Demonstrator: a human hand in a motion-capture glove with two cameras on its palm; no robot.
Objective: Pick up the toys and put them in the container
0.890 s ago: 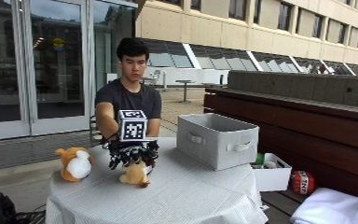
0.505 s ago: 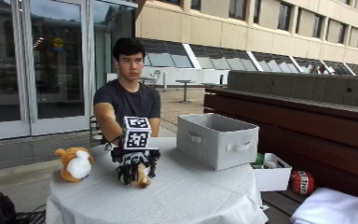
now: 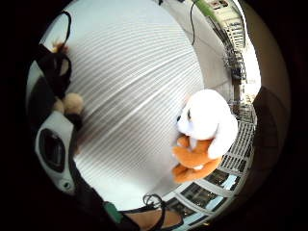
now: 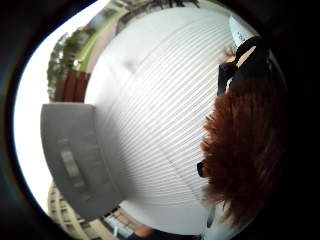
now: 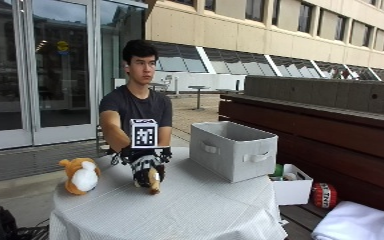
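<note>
The gloved right hand (image 5: 145, 167) has its fingers curled round a brown plush toy (image 5: 153, 181), holding it just above the table (image 5: 198, 210), or perhaps still brushing the cloth with its lower end; the outside view does not settle which. Only the toy's tan lower part shows beneath the glove there, while the thumb-side palm view is filled along one side by its shaggy reddish-brown fur (image 4: 240, 150), close against the palm. A second toy, an orange and white plush dog (image 5: 80, 176), sits on the striped white tablecloth near the table's edge, apart from the hand on the side away from the container; the little-finger-side view shows it lying on the cloth with its white head and orange body (image 3: 204, 134). The grey fabric container (image 5: 233, 150) stands upright on the table, on the other side of the hand, its top open and a handle loop on each visible side.
</note>
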